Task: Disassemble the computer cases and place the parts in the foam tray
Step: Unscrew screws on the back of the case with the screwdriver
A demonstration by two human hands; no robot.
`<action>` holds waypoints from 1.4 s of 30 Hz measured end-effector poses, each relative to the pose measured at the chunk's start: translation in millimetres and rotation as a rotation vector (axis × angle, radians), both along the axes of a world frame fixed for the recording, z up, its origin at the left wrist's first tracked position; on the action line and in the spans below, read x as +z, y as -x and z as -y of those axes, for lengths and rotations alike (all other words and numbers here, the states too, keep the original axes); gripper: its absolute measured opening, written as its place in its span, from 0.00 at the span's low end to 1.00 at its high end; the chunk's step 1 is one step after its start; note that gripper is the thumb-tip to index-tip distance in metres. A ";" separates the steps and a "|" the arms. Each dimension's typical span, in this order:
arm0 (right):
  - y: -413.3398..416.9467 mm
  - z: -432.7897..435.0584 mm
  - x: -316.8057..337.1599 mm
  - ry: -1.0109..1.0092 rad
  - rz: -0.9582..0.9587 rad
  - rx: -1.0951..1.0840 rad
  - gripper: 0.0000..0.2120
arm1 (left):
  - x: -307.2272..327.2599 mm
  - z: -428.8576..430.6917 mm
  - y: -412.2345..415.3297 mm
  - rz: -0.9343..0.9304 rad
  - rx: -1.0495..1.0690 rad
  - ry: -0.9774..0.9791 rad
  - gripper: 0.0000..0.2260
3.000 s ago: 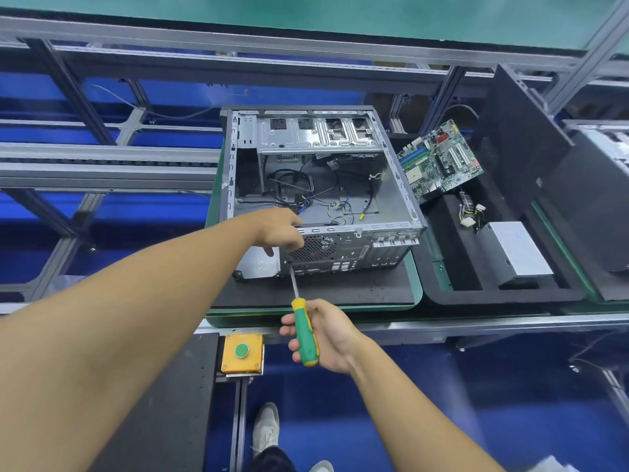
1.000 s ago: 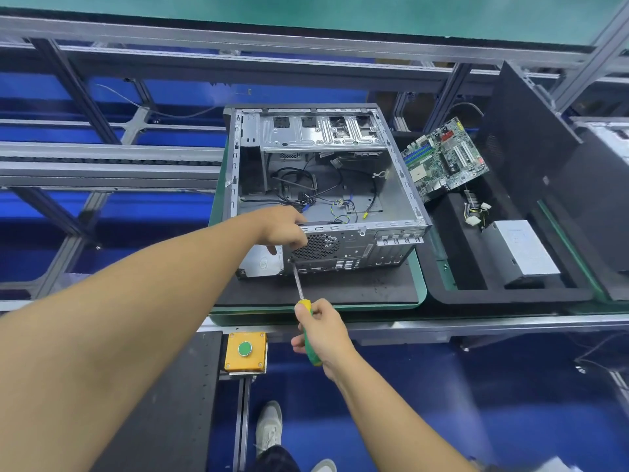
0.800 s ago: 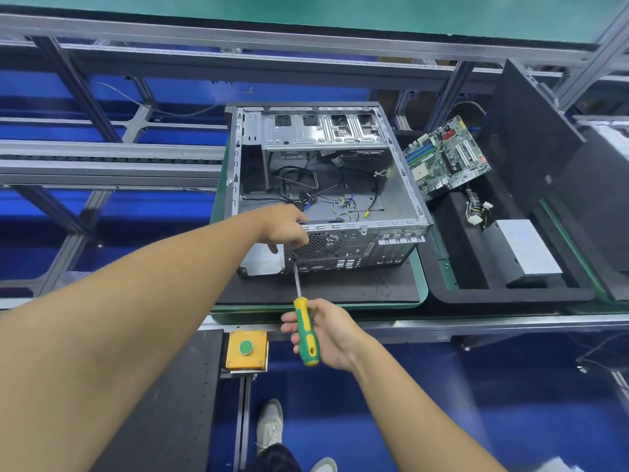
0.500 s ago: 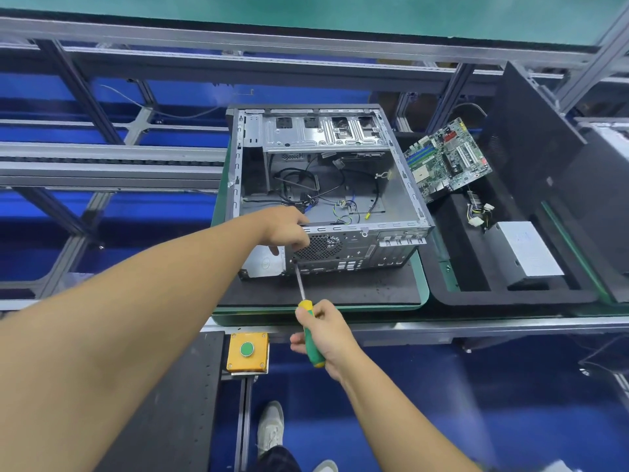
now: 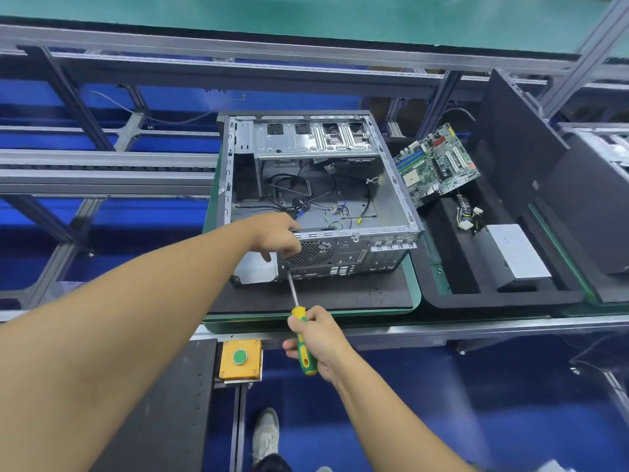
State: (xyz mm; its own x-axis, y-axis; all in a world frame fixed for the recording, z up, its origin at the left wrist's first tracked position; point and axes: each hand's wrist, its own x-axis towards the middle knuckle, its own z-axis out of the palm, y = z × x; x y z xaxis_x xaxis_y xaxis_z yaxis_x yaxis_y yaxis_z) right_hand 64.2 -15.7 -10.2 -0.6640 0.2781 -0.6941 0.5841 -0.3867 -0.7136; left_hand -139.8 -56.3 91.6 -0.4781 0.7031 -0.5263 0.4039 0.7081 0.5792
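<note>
At the rear panel of the case [image 5: 340, 258], a screwdriver [image 5: 293, 289] tip is set beside the fan grille [image 5: 311, 253], its handle wrapped by the right hand [image 5: 316, 338] for turning. The case rim is gripped by the curled fingers of the left hand [image 5: 277, 235], seemingly for steadying. A motherboard [image 5: 435, 165] lies in the foam tray [image 5: 452, 264] alongside.

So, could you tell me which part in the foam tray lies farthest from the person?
The green motherboard, at the foam tray's far end; the grey power supply sits at the near end, its cable bundle between them.
</note>
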 end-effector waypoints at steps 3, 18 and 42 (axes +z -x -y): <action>1.8 -0.8 4.7 0.046 0.002 0.029 0.07 | 0.4 0.2 -0.4 -0.003 -0.004 -0.002 0.14; -7.7 -9.7 4.9 -0.101 -0.064 0.051 0.09 | 1.6 0.1 -1.5 -0.002 -0.009 -0.001 0.14; -3.6 7.5 10.4 0.175 -0.016 -0.018 0.10 | 1.0 0.0 0.7 -0.003 -0.021 0.014 0.13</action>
State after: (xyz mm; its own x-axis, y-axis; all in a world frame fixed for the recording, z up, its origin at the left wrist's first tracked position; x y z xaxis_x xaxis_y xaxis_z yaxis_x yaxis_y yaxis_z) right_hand 67.8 -23.2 0.2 -0.6714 0.1661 -0.7223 0.5651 -0.5158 -0.6439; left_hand -140.6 -56.4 92.6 -0.4652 0.7052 -0.5350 0.4200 0.7079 0.5679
